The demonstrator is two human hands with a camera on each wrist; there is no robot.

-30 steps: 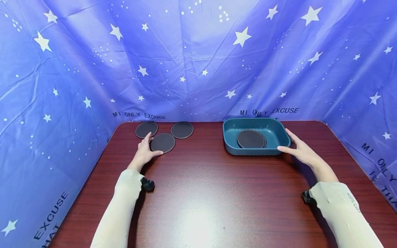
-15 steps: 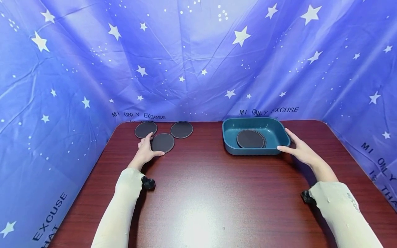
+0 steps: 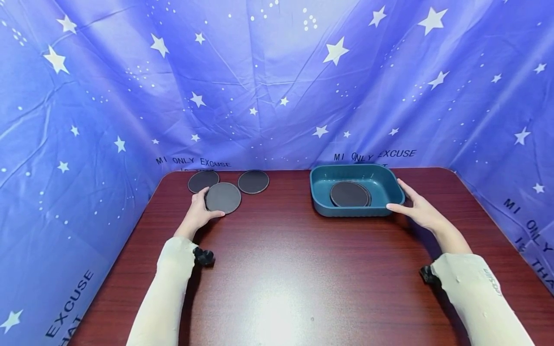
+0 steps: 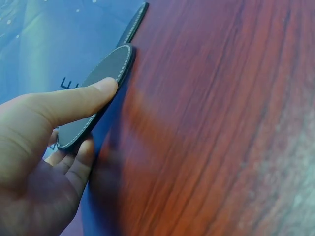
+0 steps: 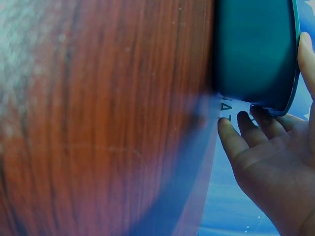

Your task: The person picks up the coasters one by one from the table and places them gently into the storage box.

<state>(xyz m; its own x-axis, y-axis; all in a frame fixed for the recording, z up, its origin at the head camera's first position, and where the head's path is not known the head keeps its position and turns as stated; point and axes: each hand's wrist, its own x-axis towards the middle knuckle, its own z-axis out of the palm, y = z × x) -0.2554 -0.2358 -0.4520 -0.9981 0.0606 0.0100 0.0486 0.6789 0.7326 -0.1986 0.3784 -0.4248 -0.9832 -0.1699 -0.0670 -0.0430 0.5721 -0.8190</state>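
Observation:
My left hand (image 3: 200, 214) holds a round dark coaster (image 3: 223, 198) by its edge, thumb on the near side and fingers behind. In the left wrist view this stitched coaster (image 4: 110, 66) is tilted up off the table. Two more coasters lie flat at the back left: one coaster (image 3: 202, 181) partly behind the held one, another coaster (image 3: 253, 182) to its right. My right hand (image 3: 417, 209) grips the right end of a teal plastic basin (image 3: 316, 197), thumb at the front corner, index finger on the right side. Overlapping coasters (image 3: 349, 194) lie inside the basin.
The glossy red-brown wooden table (image 3: 277, 250) extends toward me. A blue star-printed curtain (image 3: 268, 96) hangs close behind its back edge and along both sides. Black wrist cameras (image 3: 204, 257) sit at both sleeves.
The left hand has lifted the front coaster from the table, tilting it and drawing it slightly left and back toward the coaster behind. The right hand and the basin stay in place.

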